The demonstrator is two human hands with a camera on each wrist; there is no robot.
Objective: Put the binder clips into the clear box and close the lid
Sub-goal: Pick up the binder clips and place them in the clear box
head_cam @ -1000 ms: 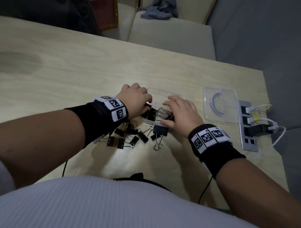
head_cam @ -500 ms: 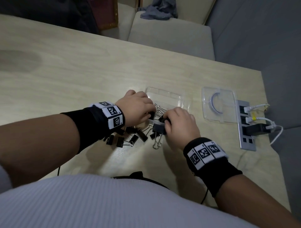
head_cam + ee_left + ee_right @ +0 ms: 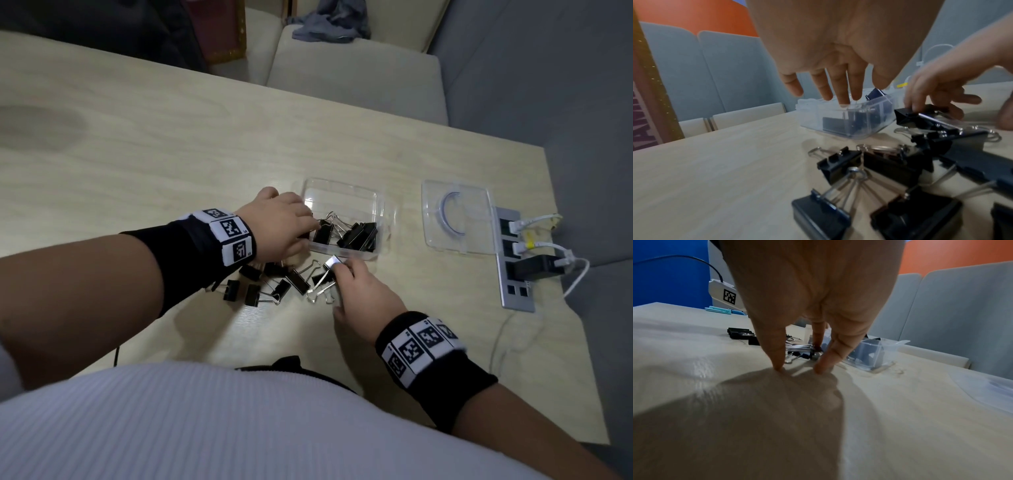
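While right hand point(image 3: 359, 294) pinches a stiff black metal binder clip point(image 3: 329, 272) mid-frame, left hand point(image 3: 281, 224) fingers spread loosely over clear plastic box point(image 3: 342, 192); light, grab body.

Light wood-grain table point(image 3: 171, 144) bears: clear box point(image 3: 342, 197), detached lid point(image 3: 459, 219), loose black binder clips point(image 3: 274, 287), recessed power strip point(image 3: 515, 274).

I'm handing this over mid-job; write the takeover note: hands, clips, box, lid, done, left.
Left hand: open, fingers at the clear box's near-left rim.
Right hand: pinching one binder clip on the table, just in front of the clear box.
Done: several clips already lie in the box.
Left: the loose clips in front of the box go in; then fit the lid, which lies flat to the box's right.
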